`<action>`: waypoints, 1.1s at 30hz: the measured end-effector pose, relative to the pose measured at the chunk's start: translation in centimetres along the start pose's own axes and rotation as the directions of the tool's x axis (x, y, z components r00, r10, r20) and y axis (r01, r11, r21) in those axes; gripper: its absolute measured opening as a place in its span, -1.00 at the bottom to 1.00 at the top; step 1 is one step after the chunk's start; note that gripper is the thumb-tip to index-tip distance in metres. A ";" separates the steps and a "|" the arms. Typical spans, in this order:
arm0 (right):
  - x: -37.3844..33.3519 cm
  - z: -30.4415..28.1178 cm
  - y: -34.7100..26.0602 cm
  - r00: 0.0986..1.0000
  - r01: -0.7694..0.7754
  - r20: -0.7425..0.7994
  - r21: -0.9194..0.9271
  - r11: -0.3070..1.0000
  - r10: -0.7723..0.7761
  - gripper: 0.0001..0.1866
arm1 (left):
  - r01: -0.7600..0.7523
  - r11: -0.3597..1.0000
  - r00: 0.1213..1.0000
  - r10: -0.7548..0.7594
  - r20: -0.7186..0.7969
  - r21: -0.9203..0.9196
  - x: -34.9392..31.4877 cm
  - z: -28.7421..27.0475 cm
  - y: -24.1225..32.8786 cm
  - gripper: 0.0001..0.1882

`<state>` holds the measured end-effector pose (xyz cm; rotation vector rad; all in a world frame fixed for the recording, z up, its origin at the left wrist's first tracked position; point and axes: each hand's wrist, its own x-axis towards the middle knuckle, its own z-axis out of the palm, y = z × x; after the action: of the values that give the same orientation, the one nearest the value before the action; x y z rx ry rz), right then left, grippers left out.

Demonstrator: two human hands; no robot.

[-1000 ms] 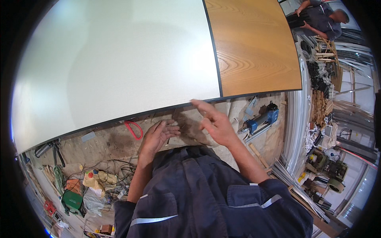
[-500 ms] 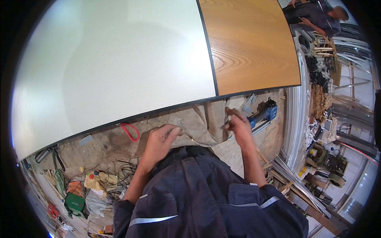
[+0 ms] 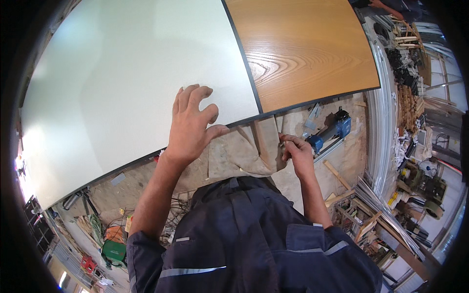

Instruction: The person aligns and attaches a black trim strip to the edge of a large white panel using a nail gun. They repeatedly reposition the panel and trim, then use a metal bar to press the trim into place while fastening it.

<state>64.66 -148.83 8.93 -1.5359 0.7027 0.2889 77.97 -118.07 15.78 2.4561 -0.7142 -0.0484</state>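
A large panel with a white section [image 3: 132,73] and a wood-grain section [image 3: 303,44], divided and edged by dark strips, spans the bench. My left hand [image 3: 190,122] is over the white section near its front edge, fingers bent and apart, holding nothing. Whether its fingertips touch the surface I cannot tell. My right hand [image 3: 299,154] is low beside the right edge of a beige cloth [image 3: 234,156] that hangs out from under the panel. Its fingers are curled together; what they grip, if anything, is hidden.
Right of my right hand, a blue and black power tool [image 3: 332,129] lies on the bench top [image 3: 354,110]. Long metal profiles [image 3: 381,107] run along the right. A green case [image 3: 114,251] and tangled cables stand at the lower left. Another person's arm [image 3: 388,9] shows at the upper right.
My left hand has risen from beside the cloth to over the white section, its fingers spreading. My right hand stays by the cloth, fingers more curled. The view has shifted slightly.
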 end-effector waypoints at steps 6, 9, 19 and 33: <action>-0.2 -0.4 0.5 0.999 -0.013 0.040 0.008 1.000 0.013 -0.63 | -0.039 0.999 0.999 0.039 0.020 0.018 2.8 1.8 1.2 -0.59; -0.6 0.0 -0.3 0.998 -0.010 0.056 0.051 0.999 0.007 -0.62 | -0.038 0.999 0.999 0.038 -0.026 0.006 3.6 3.0 2.0 -0.58; -1.1 0.3 0.6 0.997 0.055 0.055 -0.038 0.998 -0.052 -0.57 | 0.037 0.988 0.993 -0.020 -0.113 0.149 5.1 6.1 5.2 -0.50; -4.9 -2.4 -2.9 0.983 0.183 0.031 -0.100 0.978 -0.181 -0.78 | -0.354 0.820 0.922 0.386 0.024 0.450 1.4 7.5 11.1 -0.71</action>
<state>62.01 -150.08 14.41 -1.6800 0.5326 0.2058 72.44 -130.43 15.66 2.6720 -1.2824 0.3930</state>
